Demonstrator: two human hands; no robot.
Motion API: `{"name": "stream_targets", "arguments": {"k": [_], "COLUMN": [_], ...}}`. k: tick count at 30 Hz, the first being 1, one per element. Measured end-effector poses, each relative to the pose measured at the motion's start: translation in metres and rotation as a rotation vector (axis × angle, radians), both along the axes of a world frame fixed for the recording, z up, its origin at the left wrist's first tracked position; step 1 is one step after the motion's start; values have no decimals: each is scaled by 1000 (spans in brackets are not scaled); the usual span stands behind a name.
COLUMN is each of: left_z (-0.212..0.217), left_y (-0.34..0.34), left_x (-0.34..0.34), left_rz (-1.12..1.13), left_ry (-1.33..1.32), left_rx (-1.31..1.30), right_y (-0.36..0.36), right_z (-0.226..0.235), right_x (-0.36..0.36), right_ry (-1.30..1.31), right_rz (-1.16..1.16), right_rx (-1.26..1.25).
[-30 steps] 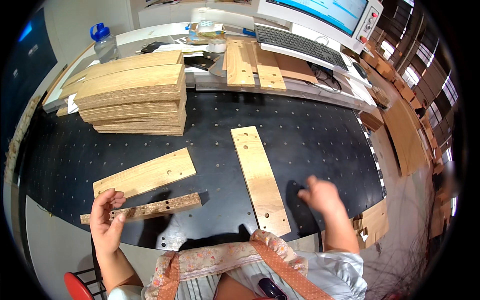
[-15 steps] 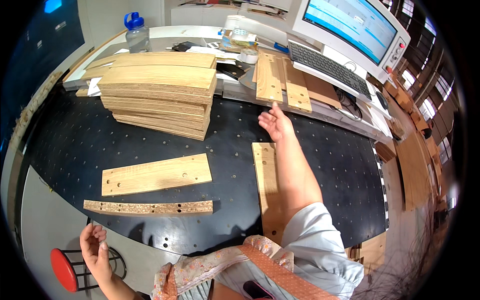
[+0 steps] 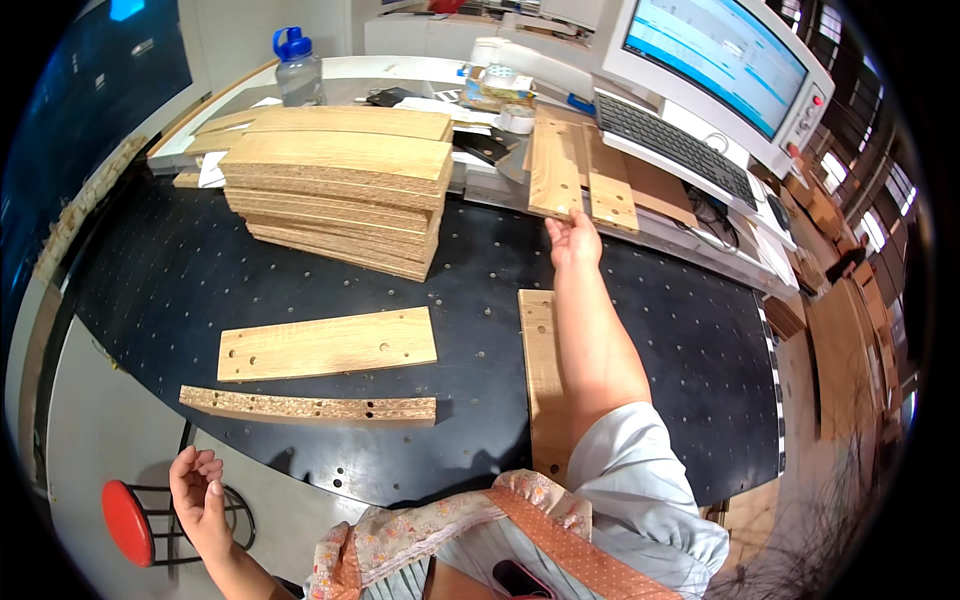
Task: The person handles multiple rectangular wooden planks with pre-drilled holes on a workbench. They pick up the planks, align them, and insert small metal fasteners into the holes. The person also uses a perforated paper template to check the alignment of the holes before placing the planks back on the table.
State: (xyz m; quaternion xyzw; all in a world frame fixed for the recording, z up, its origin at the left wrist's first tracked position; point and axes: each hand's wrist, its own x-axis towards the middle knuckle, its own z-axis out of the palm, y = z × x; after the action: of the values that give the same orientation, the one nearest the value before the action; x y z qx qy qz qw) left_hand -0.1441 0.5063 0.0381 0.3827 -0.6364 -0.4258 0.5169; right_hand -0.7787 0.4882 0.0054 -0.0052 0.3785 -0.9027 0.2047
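Observation:
My right hand (image 3: 576, 243) reaches to the near end of a light wooden board (image 3: 556, 170) with drilled holes on the raised ledge. Its thumb rests at the board's edge and the fingers curl below it. A narrower drilled board (image 3: 610, 185) lies beside that one. Under my right forearm, partly hidden, is another wooden board (image 3: 543, 370) on the black table. My left hand (image 3: 203, 495) hangs off the table's front edge, loosely curled, fingers apart from thumb, holding nothing. Nearest to it are a board standing on edge (image 3: 310, 407) and a flat drilled board (image 3: 330, 345).
A tall stack of wooden boards (image 3: 340, 200) stands at the back left, with a blue-lidded water bottle (image 3: 299, 75) behind it. A keyboard (image 3: 675, 148) and monitor (image 3: 715, 60) are at the back right. A red stool (image 3: 128, 523) stands at the lower left.
My right hand has moved forward to the near end of the board on the ledge, closing at its edge. My left hand stays off the table. The whole view has shifted slightly.

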Motion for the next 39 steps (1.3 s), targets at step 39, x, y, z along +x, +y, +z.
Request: {"name": "stream_targets", "arguments": {"k": [39], "left_z": [6], "left_y": [3], "left_x": [8], "left_rz": [35], "left_ry": [-83], "left_rx": [-63], "right_y": [201], "right_z": [46], "right_x": [64], "right_ry": [1461], "right_rz": [425], "right_rx": [1408]}}
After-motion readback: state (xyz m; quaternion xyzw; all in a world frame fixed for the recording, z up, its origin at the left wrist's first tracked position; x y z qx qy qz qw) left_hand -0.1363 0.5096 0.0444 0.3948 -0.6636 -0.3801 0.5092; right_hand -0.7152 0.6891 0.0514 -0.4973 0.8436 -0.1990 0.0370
